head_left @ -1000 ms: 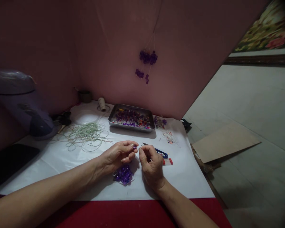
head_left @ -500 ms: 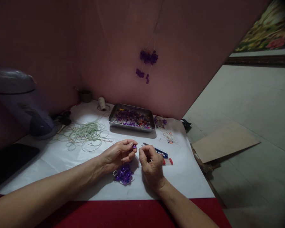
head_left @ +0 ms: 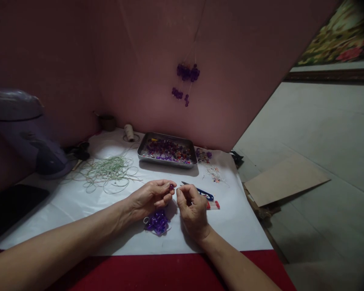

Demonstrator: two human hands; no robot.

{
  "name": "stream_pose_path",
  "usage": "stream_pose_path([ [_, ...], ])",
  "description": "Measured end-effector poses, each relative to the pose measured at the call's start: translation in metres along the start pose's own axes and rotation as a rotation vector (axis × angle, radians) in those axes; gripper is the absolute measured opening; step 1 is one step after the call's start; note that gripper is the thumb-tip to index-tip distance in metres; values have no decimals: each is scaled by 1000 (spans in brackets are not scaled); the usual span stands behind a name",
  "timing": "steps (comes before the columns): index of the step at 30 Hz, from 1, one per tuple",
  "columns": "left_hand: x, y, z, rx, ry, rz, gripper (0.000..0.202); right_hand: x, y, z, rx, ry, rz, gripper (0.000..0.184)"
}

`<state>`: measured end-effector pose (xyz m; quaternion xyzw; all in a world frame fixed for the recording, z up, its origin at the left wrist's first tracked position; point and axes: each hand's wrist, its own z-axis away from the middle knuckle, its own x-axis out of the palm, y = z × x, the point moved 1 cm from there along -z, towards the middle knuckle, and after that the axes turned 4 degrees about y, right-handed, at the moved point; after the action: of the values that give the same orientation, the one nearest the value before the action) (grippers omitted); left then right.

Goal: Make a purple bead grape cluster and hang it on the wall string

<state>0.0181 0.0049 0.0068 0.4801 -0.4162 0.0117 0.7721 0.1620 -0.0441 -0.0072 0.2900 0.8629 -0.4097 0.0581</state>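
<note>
Between thumb and fingers, my left hand (head_left: pixel 157 195) pinches a purple bead (head_left: pixel 171 187). Just to its right, my right hand (head_left: pixel 192 204) is closed in a pinch, its thumb and forefinger close to the bead; whatever they hold is too small to make out. Below my left hand lies a cluster of shiny purple beads (head_left: pixel 157 222) with a small white ring (head_left: pixel 146 220) at its left side. Partly behind my right hand are blue-handled thread snips (head_left: pixel 206 195) and a clear case with red ends (head_left: pixel 214 205).
A metal tray (head_left: pixel 166 162) of mixed beads stands farther back. Tangled green thread (head_left: pixel 111 171) lies to the left, near a thread spool (head_left: pixel 129 132). Loose small beads (head_left: pixel 214 174) are at right. A purple container (head_left: pixel 30 133) stands far left; beadwork (head_left: pixel 186 72) hangs on the wall.
The bead in my left hand looks slightly turned and darker. Both hands keep nearly the same pose; the whole view has shifted a little.
</note>
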Motion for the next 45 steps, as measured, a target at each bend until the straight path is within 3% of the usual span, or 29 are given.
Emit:
stream_pose_path([
  [31,0,-1,2,12,54,-20,15,1,1,1,-11,-10,-4,11],
  [45,-4,-3,0,-5,21,-50,21,2,2,2,-6,-13,-16,11],
])
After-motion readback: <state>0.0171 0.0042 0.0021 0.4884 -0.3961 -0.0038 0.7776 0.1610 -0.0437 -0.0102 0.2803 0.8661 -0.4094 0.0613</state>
